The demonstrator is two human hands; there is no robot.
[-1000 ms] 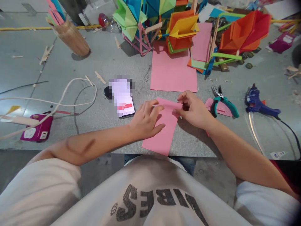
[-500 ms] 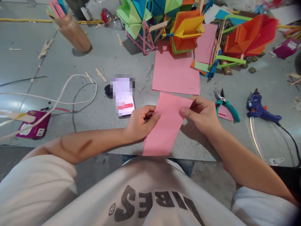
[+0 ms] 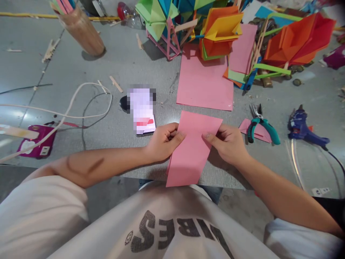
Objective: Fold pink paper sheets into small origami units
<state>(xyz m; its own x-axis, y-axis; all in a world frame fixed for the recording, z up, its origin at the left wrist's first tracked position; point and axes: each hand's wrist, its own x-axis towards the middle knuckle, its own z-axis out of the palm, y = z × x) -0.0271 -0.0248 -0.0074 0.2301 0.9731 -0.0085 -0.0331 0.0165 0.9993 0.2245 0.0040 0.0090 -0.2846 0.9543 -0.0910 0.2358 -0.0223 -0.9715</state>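
A folded piece of pink paper [image 3: 192,151] is held between both hands at the near edge of the table, its lower end reaching past that edge. My left hand [image 3: 165,142] pinches its left side, thumb on top and fingers curled behind. On the opposite side my right hand [image 3: 229,142] grips the upper right edge, thumb on the face and the other fingers hidden underneath. A second layer shows along the paper's lower left side. Just beyond lies a larger pink sheet [image 3: 203,88] flat on the table.
Left of my hands are a phone [image 3: 145,122], a white cable and a purple power strip [image 3: 37,140]. To the right lie teal-handled pliers [image 3: 262,127] on a pink scrap and a blue glue gun [image 3: 304,127]. Folded colored-paper models [image 3: 221,30] and a stick-filled cup [image 3: 83,34] stand behind.
The pink paper has shifted slightly toward me, and my right thumb sits a little lower and further in on it. The view has turned slightly; both hands keep their hold.
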